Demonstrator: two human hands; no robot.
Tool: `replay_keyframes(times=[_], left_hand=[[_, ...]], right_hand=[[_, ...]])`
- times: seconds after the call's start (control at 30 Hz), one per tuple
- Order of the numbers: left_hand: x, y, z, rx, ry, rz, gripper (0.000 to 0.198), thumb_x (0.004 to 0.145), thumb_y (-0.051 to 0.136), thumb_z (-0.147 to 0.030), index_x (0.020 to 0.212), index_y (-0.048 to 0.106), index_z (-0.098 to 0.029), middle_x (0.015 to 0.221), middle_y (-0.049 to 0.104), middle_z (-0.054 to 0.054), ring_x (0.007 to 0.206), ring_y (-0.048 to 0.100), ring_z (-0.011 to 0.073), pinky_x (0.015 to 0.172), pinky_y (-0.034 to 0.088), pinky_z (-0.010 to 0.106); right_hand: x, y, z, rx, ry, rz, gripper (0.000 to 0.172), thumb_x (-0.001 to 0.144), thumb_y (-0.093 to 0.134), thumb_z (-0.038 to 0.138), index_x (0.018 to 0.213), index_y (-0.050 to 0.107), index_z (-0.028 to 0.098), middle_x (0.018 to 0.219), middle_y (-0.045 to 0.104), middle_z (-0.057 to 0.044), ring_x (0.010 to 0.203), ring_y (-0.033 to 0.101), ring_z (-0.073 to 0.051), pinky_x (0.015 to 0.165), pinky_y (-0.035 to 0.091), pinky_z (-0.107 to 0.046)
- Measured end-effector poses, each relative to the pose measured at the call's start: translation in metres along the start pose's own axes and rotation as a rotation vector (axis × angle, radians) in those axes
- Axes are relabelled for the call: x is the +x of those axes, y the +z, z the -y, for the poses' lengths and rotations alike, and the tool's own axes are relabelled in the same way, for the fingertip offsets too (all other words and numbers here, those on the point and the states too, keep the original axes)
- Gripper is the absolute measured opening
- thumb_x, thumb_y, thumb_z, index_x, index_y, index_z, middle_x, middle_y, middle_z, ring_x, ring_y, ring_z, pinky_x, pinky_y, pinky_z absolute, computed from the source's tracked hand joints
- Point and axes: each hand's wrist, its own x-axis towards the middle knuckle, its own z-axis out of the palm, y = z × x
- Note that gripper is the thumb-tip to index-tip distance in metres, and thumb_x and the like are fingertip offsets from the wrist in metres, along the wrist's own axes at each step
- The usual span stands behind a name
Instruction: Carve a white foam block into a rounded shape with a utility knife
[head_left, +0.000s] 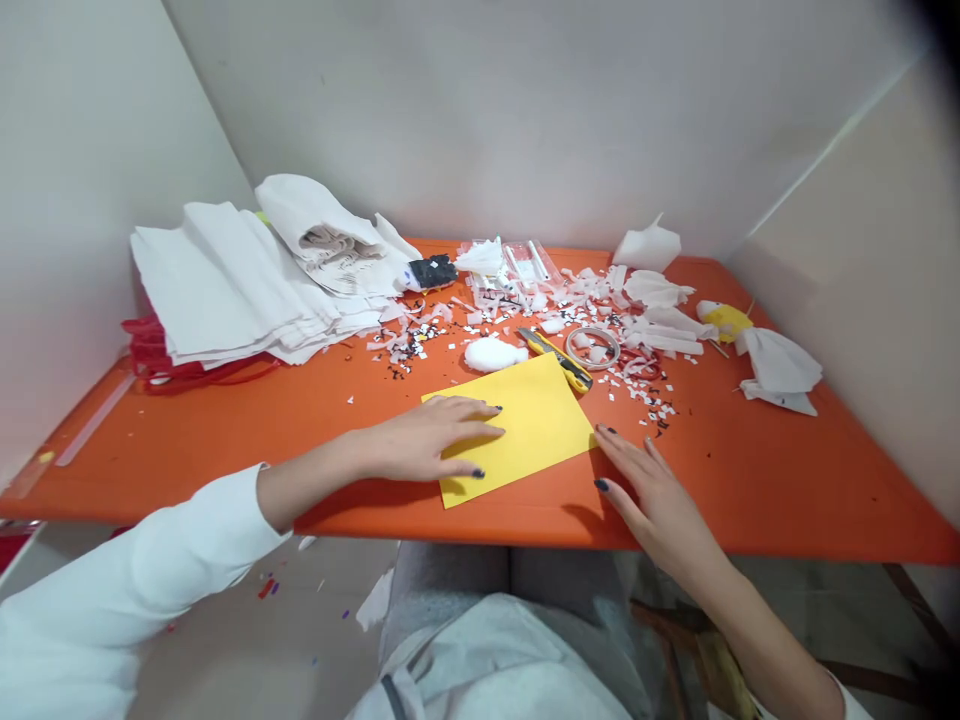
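Fingers (480, 432) of your left hand (427, 440) lie spread flat on the yellow paper (536, 420), gripping nothing; your right hand (649, 490) rests open beside its right edge. Bare orange surface (787, 470) lies right; scraps (600, 330) crowd behind.

The left hand (427, 440) lies flat, palm down, fingers spread and extended. The right hand (651, 490) rests open too, fingers stretched forward, forearm angled inward.
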Motion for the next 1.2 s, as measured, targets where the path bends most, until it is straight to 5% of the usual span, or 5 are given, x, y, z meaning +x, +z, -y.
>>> replay_keyframes(times=[0.2, 0.43, 0.67, 0.9, 1.2], left_hand=[[0.04, -0.008, 0.002, 0.128, -0.281, -0.356, 0.067, 0.078, 0.064, -0.053, 0.132, 0.045, -0.018, 0.13, 0.051, 0.015, 0.12, 0.047, 0.0325, 0.098, 0.039, 0.047], [0.06, 0.001, 0.008, 0.097, -0.438, -0.351, 0.074, 0.065, 0.075, -0.053, 0.125, 0.047, -0.018, 0.123, 0.052, 0.014, 0.115, 0.048, 0.0346, 0.092, 0.039, 0.048], [0.047, -0.015, 0.022, -0.006, -0.394, -0.636, 0.031, 0.085, 0.059, -0.043, 0.106, 0.054, -0.021, 0.108, 0.059, 0.007, 0.1, 0.057, 0.0234, 0.087, 0.044, 0.037], [0.034, -0.033, 0.027, -0.379, -0.374, -1.004, 0.048, 0.088, 0.053, -0.046, 0.129, 0.044, -0.023, 0.131, 0.058, 0.011, 0.12, 0.054, 0.0253, 0.102, 0.041, 0.042], [0.033, -0.018, 0.012, -1.214, -0.161, -0.449, 0.074, 0.075, 0.056, -0.072, 0.127, 0.058, -0.019, 0.127, 0.064, 0.014, 0.112, 0.062, 0.0333, 0.094, 0.052, 0.042]], right_hand=[[0.053, -0.007, -0.01, 0.351, 0.084, -0.126, 0.048, 0.089, 0.052, 0.035, 0.134, 0.046, 0.02, 0.131, 0.058, -0.015, 0.119, 0.056, -0.028, 0.098, 0.047, -0.049], [0.105, -0.014, -0.018, 0.581, 0.152, 0.014, 0.039, 0.072, 0.068, 0.033, 0.105, 0.052, 0.018, 0.077, 0.059, 0.001, 0.063, 0.056, -0.014, 0.058, 0.047, -0.027], [0.137, -0.054, -0.015, 0.46, 0.066, 0.035, 0.013, 0.078, 0.059, 0.028, 0.089, 0.06, 0.022, 0.069, 0.063, 0.002, 0.063, 0.058, -0.016, 0.056, 0.04, -0.026], [0.165, -0.046, -0.037, 0.827, 0.128, -0.157, 0.017, 0.086, 0.054, 0.037, 0.091, 0.043, 0.025, 0.082, 0.068, -0.001, 0.072, 0.065, -0.019, 0.057, 0.045, -0.026], [0.162, -0.049, -0.027, 0.953, 0.171, -0.536, 0.027, 0.085, 0.061, 0.047, 0.085, 0.047, 0.024, 0.074, 0.057, 0.002, 0.063, 0.053, -0.013, 0.053, 0.041, -0.023]])
